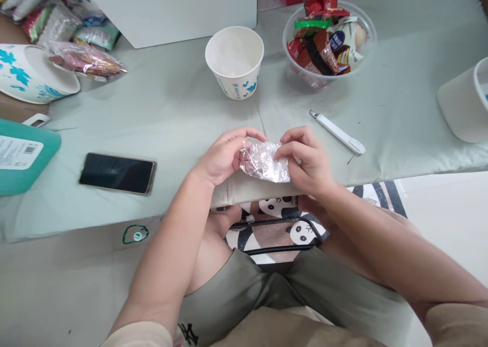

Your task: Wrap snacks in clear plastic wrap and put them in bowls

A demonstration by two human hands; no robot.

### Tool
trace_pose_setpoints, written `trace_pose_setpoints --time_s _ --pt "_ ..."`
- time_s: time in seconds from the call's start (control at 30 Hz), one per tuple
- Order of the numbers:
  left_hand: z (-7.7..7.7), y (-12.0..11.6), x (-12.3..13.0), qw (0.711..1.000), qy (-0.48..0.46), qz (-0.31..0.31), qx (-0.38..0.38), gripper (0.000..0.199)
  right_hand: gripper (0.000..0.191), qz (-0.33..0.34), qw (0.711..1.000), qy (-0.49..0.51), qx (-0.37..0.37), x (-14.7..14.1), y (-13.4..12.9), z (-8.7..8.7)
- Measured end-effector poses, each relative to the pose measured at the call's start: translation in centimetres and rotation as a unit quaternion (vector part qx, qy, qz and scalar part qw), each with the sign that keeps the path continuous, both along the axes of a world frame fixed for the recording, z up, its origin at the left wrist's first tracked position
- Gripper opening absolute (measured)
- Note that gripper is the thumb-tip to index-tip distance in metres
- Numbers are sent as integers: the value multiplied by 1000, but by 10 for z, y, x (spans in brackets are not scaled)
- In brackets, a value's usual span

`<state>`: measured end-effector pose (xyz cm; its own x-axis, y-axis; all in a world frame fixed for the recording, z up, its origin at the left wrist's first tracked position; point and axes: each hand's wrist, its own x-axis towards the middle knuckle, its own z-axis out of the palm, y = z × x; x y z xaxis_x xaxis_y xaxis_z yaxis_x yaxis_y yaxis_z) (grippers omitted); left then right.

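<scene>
Between my two hands, just above the table's front edge, is a crinkled clear plastic wrapper [267,162] with glossy highlights; whether anything lies inside it I cannot make out. My left hand [227,153] grips its left end with thumb and fingers. At the other end my right hand [306,161] pinches it, fingers curled. Beyond the hands stands a white paper cup [234,64] with blue leaf prints, upright. To the right of my right hand lies a white utility knife [337,132], its tip pointing away to the left.
A clear plastic bowl [368,47] of wrapped snacks stands at the back right. A phone [117,173] lies left, near a green container [26,158]. Packaged snacks [89,62] and a tipped paper cup [34,75] fill the far left. A white container [461,105] is at the right edge.
</scene>
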<state>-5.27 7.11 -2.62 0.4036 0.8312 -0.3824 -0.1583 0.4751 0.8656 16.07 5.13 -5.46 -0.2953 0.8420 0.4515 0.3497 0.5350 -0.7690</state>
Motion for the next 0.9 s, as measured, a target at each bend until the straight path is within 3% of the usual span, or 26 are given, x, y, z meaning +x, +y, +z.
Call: trace_pose_setpoints --time_s 0.1,0.2,0.33,0.43,0.53,0.63,0.73,0.83,0.9 --pt "3 0 -1 1000 -12 -9 -6 33 26 3 999 4 -36 0 -2 3" --pt "-1 -4 1 996 42 -3 83 44 18 5 990 65 -122 -3 -4 4" --pt "-12 -6 4 972 97 19 212 66 57 7 944 165 -286 -6 -1 2" --pt "-17 -6 3 907 200 68 364 56 54 0 928 180 -327 -6 2 1" --pt "-18 -7 4 830 272 17 486 40 57 12 922 189 -338 -5 4 3" --pt "-19 -8 5 816 288 -26 501 47 75 66 917 219 -327 -5 3 5" --pt "-20 -7 6 818 313 -21 483 53 86 97 918 230 -308 -7 2 4" --pt "-18 -7 7 830 321 -19 457 55 74 91 926 213 -298 -5 3 1" --pt "-14 -8 8 844 325 -34 424 40 62 47 942 188 -274 -3 5 -1"
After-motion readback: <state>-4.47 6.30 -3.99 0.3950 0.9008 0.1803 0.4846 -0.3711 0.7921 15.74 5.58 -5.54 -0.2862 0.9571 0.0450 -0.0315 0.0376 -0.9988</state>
